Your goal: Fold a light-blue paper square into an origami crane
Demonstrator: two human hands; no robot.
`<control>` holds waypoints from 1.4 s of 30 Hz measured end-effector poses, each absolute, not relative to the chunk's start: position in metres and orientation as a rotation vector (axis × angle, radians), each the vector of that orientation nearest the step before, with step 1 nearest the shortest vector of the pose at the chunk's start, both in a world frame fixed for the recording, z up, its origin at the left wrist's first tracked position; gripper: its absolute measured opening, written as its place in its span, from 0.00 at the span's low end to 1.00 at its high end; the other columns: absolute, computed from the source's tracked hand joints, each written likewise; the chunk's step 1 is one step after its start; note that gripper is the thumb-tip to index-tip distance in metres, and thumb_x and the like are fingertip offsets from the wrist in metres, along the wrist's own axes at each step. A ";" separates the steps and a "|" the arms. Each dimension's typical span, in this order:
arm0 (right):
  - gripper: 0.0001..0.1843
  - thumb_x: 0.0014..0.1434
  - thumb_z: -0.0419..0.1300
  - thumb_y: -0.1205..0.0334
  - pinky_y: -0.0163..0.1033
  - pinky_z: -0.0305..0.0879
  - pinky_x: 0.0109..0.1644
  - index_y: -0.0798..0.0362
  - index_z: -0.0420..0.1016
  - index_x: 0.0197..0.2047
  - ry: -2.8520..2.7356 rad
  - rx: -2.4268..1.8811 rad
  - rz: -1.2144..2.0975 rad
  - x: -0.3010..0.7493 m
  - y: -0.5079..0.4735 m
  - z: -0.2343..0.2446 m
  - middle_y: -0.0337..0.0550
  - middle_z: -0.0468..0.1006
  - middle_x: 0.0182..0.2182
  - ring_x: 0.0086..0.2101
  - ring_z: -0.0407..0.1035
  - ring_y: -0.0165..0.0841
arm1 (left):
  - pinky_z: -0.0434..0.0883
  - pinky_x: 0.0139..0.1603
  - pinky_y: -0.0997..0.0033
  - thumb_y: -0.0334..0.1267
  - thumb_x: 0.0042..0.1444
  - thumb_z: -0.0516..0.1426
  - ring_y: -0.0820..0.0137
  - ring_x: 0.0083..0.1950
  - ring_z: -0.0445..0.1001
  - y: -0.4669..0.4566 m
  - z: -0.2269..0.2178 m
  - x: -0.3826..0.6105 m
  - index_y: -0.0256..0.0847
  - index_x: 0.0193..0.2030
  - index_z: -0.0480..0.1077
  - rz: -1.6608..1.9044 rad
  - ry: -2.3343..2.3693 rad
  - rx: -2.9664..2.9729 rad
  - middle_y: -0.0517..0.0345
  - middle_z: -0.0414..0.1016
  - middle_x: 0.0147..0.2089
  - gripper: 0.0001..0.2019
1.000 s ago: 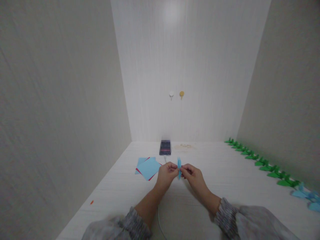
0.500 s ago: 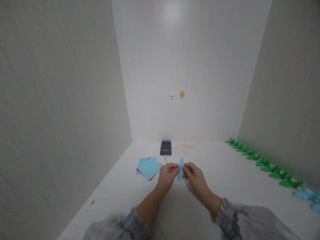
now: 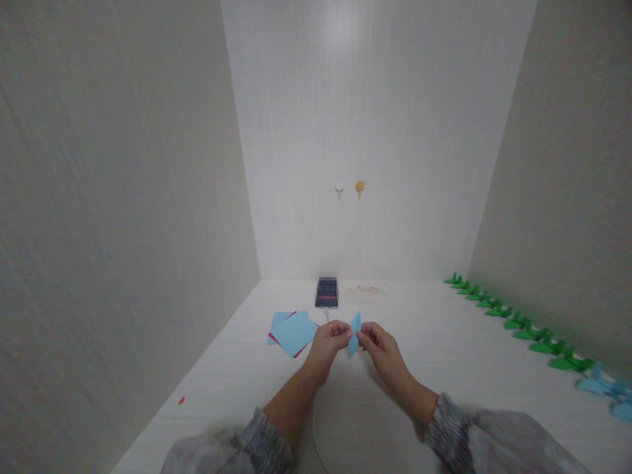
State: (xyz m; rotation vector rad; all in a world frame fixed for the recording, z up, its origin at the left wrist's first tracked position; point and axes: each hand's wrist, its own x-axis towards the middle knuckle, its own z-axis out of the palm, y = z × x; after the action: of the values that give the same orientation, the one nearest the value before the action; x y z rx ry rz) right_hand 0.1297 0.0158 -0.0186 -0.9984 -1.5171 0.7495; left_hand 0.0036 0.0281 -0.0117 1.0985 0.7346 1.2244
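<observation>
Between my two hands, over the middle of the table, is a small folded piece of light blue paper (image 3: pixel 355 334), long and narrow with pointed ends. My left hand (image 3: pixel 328 347) pinches its left side between thumb and fingers. From the right, my right hand (image 3: pixel 380 343) grips the opposite side in a pinch. Just left of my left hand lie stacked square sheets of blue paper (image 3: pixel 293 334), with red edges showing under the top sheet.
A phone (image 3: pixel 326 293) with a white cable (image 3: pixel 316 438) lies near the back wall. Several green folded paper pieces (image 3: pixel 517 321) line the right side, with blue ones (image 3: pixel 595 384) nearest me. A small orange bit (image 3: pixel 182 400) is at left. Two hooks (image 3: pixel 360 187) hang on the wall.
The folded blue paper has tilted and shows a wider face than before. My left hand has shifted slightly left; both hands still hold the paper.
</observation>
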 end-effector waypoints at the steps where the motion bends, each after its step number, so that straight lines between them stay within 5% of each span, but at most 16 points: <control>1: 0.10 0.49 0.51 0.56 0.32 0.57 0.27 0.54 0.63 0.25 -1.524 -0.991 0.745 0.130 0.016 -0.019 0.36 0.63 0.20 0.23 0.59 0.28 | 0.61 0.29 0.75 0.37 0.33 0.61 0.77 0.24 0.65 0.028 -0.011 0.004 0.34 0.25 0.65 1.227 0.742 1.089 0.61 0.68 0.22 0.12; 12: 0.10 0.49 0.51 0.55 0.32 0.59 0.28 0.55 0.63 0.27 -1.574 -0.952 0.863 0.129 0.015 -0.018 0.37 0.64 0.21 0.24 0.60 0.28 | 0.60 0.27 0.76 0.38 0.31 0.62 0.78 0.22 0.64 0.029 -0.013 0.000 0.33 0.25 0.65 1.175 0.733 1.115 0.61 0.67 0.21 0.14; 17: 0.10 0.48 0.52 0.56 0.33 0.59 0.27 0.55 0.62 0.27 -1.573 -0.898 0.978 0.131 0.016 -0.019 0.36 0.64 0.20 0.23 0.61 0.28 | 0.63 0.34 0.70 0.40 0.33 0.61 0.73 0.26 0.68 0.027 -0.013 -0.002 0.33 0.33 0.66 1.081 0.613 1.119 0.57 0.70 0.25 0.18; 21: 0.10 0.47 0.53 0.56 0.32 0.59 0.25 0.55 0.63 0.25 -1.536 -0.920 0.959 0.133 0.019 -0.023 0.35 0.64 0.18 0.22 0.60 0.27 | 0.64 0.36 0.68 0.43 0.34 0.60 0.70 0.28 0.69 0.026 -0.011 0.000 0.32 0.29 0.67 1.044 0.629 1.185 0.55 0.70 0.24 0.17; 42: 0.09 0.45 0.55 0.58 0.32 0.56 0.25 0.56 0.65 0.21 -1.375 -0.954 0.951 0.131 0.014 -0.013 0.34 0.64 0.16 0.20 0.59 0.26 | 0.64 0.31 0.74 0.34 0.33 0.60 0.76 0.24 0.66 0.026 -0.009 0.004 0.33 0.26 0.65 1.217 0.777 1.104 0.60 0.68 0.23 0.11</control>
State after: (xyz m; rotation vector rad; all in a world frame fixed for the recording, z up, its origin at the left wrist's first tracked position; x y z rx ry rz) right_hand 0.1308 0.0140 -0.0133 -0.9544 -1.3748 0.9507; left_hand 0.0042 0.0265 -0.0088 1.1045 0.7773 1.2170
